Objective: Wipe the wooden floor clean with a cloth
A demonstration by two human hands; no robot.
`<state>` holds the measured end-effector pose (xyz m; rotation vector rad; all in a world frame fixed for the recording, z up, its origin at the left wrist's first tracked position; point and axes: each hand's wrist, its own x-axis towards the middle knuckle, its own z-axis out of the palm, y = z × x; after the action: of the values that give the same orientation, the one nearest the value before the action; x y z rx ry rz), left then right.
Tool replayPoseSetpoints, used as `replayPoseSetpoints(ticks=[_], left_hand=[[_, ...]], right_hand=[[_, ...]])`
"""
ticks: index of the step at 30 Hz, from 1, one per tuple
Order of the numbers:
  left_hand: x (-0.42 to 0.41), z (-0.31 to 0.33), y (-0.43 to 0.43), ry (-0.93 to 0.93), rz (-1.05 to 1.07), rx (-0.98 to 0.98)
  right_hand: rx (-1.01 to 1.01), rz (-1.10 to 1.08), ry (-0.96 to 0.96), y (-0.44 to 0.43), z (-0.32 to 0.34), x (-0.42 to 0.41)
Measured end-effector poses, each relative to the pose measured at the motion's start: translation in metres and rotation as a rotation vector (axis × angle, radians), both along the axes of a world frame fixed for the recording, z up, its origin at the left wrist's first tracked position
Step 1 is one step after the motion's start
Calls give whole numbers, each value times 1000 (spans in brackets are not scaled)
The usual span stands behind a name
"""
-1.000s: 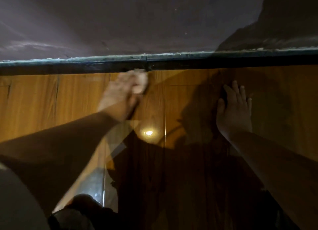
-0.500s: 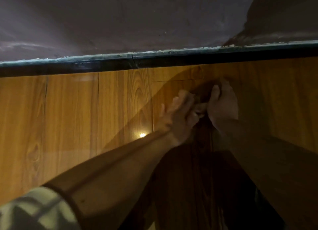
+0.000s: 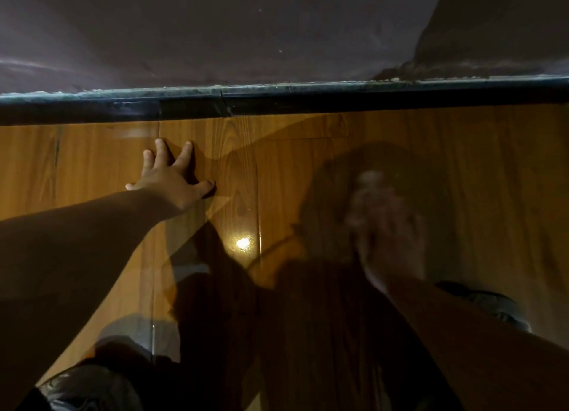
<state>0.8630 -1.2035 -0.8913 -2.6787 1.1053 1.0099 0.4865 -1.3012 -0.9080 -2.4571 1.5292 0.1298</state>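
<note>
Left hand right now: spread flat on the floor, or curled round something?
Spread flat. The left hand presses the wooden floor with straight, splayed fingers, holding nothing.

In front of me a dull purplish-grey painted wall (image 3: pixel 215 32) meets a dark glossy skirting strip with a chipped teal top edge (image 3: pixel 338 98), and below it run shiny orange-brown wooden floor planks (image 3: pixel 77 170), where a small bright lamp glare (image 3: pixel 243 243) shines among broad shadows.
</note>
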Motion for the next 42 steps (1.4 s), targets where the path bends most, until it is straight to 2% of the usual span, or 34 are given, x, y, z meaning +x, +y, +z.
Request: replayPoseSetpoints(ticks=[2, 3, 4, 5, 7, 9, 10, 12, 14, 15, 19, 21, 23, 27, 30, 33, 35, 38, 41, 42], left_hand=[[-4, 1, 0, -13, -16, 11], [-6, 2, 3, -24, 0, 21], [-7, 3, 4, -37, 2, 31], [-8, 2, 8, -44, 0, 43], [-14, 0, 6, -48, -14, 35], [-18, 0, 4, -78, 18, -20], [-22, 0, 3, -81, 39, -48], [-17, -1, 0, -132, 68, -112], [-14, 1, -1, -179, 40, -136], [-11, -1, 3, -196, 13, -120], [-5, -1, 10, -265, -23, -153], [-4, 0, 9, -282, -7, -158], [-7, 1, 10, -255, 17, -146], [-9, -1, 2, -246, 22, -160], [-9, 2, 0, -261, 19, -154], [-9, 2, 2, -272, 36, -155], [-10, 0, -2, -281, 26, -162], [-10, 0, -7, -276, 18, -169], [-10, 0, -3, -204, 18, -178], [-8, 6, 13, -189, 39, -182]], right_hand=[[25, -514, 6, -11, 2, 5], [63, -611, 20, -6, 4, 24], [91, -578, 23, 10, 6, 45], [94, -451, 21, 31, 6, 65], [13, -16, -58, 73, 5, 96], [78, 488, -70, 111, 9, 118], [160, 666, -67, 117, 12, 121], [96, 748, -40, 88, 10, 131], [-54, 656, 62, 35, 1, 117], [-13, 519, 58, 4, -6, 106], [-3, -305, 9, -110, 7, 70], [58, -546, -20, -118, 11, 97], [50, -518, -54, -87, 10, 142], [105, -94, -193, -25, 11, 225], [152, 110, -162, -27, 12, 242], [68, 226, -109, -45, 13, 212], [-13, 93, -62, -68, 11, 176], [-42, -320, -70, -103, 12, 128], [17, -454, -54, -117, 11, 111], [47, -416, -64, -110, 9, 124]])
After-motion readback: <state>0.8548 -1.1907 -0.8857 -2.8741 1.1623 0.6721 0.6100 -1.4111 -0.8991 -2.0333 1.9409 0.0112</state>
